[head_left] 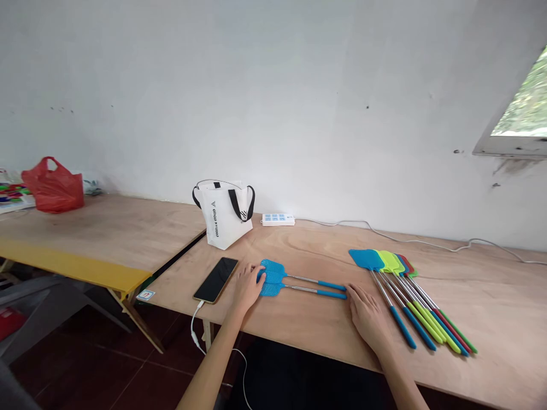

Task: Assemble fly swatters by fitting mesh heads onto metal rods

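Note:
Two blue fly swatters lie side by side on the wooden table, their heads overlapping at the left and their handles pointing right. My left hand (249, 286) is closed at the left edge of the heads, fingers curled over the upper blue fly swatter (273, 270). Below it the second blue fly swatter (271, 289) shows partly covered. At the other end, my right hand (366, 312) rests on the tabletop with fingers stretched, fingertips against or just beside the handle ends. Its thumb is mostly hidden. To its right lies a fanned row of several fly swatters (390, 262) in blue, yellow-green, red and green.
A phone (216, 279) on a white charging cable (194, 333) lies left of my left hand. Behind stand a white tote bag (224, 219) and a power strip (277, 219), its cord along the wall. A red plastic bag (57, 185) sits on the adjoining table (128, 222).

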`<state>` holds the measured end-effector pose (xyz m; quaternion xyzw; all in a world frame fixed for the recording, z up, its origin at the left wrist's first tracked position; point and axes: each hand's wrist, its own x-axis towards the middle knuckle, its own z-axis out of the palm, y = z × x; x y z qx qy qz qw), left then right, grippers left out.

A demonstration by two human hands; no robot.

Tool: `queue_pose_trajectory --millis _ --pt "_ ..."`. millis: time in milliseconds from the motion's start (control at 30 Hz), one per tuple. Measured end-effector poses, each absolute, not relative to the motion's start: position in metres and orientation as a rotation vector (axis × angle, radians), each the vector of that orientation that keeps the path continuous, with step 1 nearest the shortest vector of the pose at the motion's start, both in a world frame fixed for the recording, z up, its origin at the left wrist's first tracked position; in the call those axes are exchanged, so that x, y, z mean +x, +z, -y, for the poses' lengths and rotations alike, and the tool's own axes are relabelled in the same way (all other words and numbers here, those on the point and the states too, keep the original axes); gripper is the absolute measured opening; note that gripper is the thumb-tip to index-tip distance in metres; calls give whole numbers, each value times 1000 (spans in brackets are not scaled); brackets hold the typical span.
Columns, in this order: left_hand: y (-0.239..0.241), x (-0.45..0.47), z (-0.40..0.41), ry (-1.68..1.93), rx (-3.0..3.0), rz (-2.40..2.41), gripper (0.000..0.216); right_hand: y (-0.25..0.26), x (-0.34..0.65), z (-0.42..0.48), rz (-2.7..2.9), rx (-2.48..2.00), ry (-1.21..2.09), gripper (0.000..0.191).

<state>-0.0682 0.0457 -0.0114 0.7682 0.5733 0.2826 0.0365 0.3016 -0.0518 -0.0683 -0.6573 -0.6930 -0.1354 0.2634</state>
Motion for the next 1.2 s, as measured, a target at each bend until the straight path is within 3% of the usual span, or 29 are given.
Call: queue_pose_trajectory --millis 1200 --pt "-2 -67 -42 855 2320 -1636 26 -57 290 56 1892 -1830 -401 49"
